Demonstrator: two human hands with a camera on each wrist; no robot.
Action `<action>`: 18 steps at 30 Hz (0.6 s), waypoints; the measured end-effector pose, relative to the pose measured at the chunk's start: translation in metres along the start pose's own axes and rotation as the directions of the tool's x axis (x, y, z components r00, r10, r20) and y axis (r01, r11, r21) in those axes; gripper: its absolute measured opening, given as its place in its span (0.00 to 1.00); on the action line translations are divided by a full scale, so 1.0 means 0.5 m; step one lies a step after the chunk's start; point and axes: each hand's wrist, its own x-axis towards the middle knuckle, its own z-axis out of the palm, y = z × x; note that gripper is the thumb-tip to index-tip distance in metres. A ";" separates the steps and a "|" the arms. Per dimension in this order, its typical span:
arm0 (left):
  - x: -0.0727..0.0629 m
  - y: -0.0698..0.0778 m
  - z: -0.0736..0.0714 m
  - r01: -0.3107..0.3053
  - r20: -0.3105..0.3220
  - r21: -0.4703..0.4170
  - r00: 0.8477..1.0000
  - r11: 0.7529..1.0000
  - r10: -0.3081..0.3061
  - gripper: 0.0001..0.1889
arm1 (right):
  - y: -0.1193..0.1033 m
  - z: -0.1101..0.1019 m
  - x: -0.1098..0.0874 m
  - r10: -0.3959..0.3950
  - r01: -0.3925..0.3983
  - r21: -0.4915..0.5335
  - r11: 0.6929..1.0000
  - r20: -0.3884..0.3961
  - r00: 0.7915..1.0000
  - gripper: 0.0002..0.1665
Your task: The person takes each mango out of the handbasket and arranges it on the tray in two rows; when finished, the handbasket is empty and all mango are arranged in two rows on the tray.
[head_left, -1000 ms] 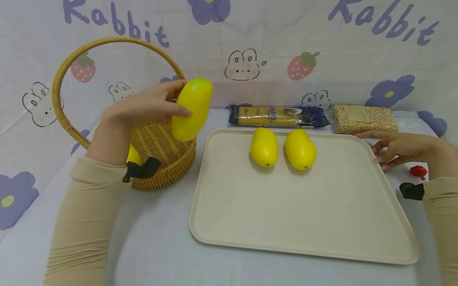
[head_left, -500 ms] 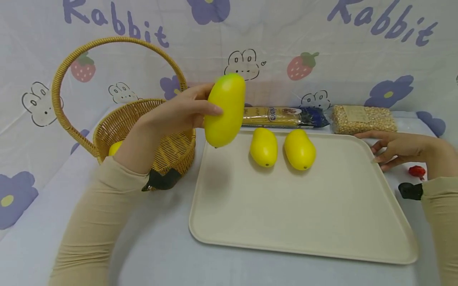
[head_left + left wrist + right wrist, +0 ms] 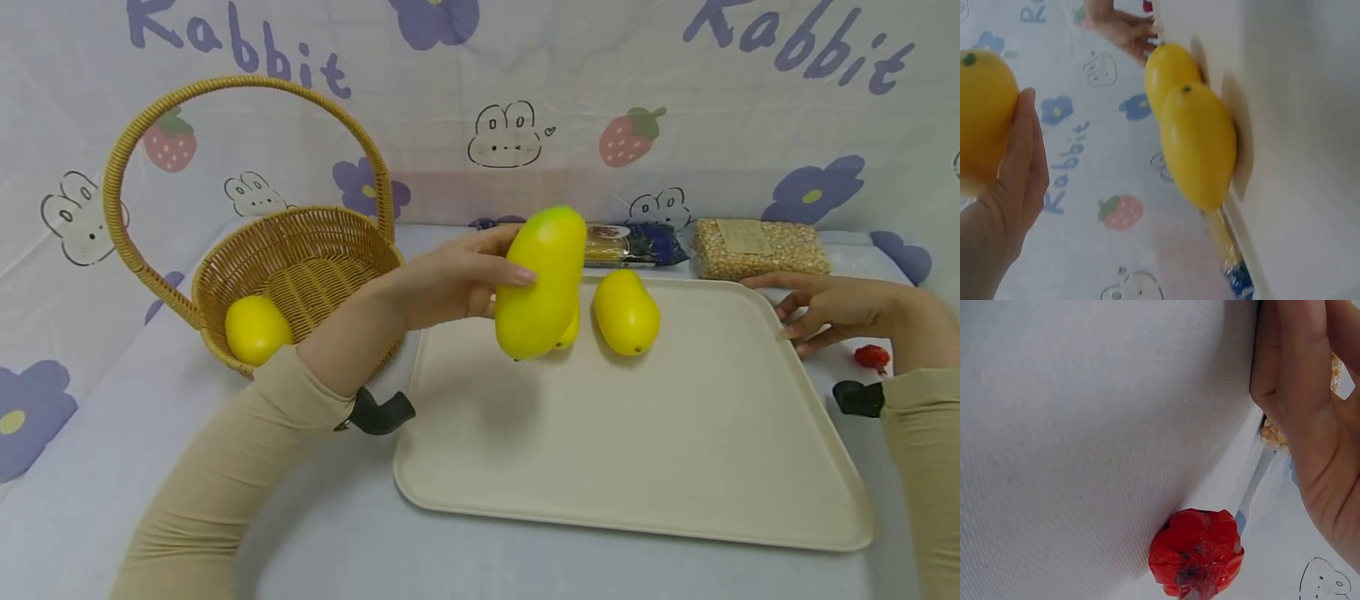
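Note:
My left hand point(image 3: 461, 279) grips a yellow mango point(image 3: 543, 283) with a greenish top, held tilted above the tray. In the head view it partly covers a second mango point(image 3: 570, 329) lying on the beige tray point(image 3: 637, 458). Beside that lies a third mango point(image 3: 627, 312). In the left wrist view, the held mango point(image 3: 982, 119) rests against the fingers, apart from the two on the tray. My right hand point(image 3: 847, 312) touches the tray's far right corner with loosely spread fingers.
A wicker basket point(image 3: 300, 225) with a tall handle stands at left, one mango point(image 3: 257, 330) inside. Behind the tray lie a spaghetti pack point(image 3: 633, 244), partly hidden, and a bag of pale grains point(image 3: 761, 248). A small red wrapped thing point(image 3: 872, 358) lies near my right wrist.
My left hand has carried the mango rightward from above the basket to over the tray, lowering it lately. The mango in the basket has come into fuller view. The right hand stays put.

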 end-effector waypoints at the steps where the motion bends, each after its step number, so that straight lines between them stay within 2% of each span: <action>1: 0.004 -0.006 0.006 0.006 0.000 -0.018 1.000 1.000 -0.006 0.30 | 0.000 0.000 0.000 0.002 -0.002 0.001 1.000 -0.001 1.000 0.46; 9: 0.039 -0.048 0.053 0.073 -0.038 -0.136 0.996 0.988 -0.079 0.29 | 0.002 0.001 0.000 0.003 -0.003 -0.002 1.000 0.001 1.000 0.48; 18: 0.067 -0.090 0.090 0.160 -0.120 -0.204 0.975 0.966 -0.187 0.24 | 0.003 0.002 -0.002 0.004 -0.004 -0.014 1.000 -0.014 1.000 0.54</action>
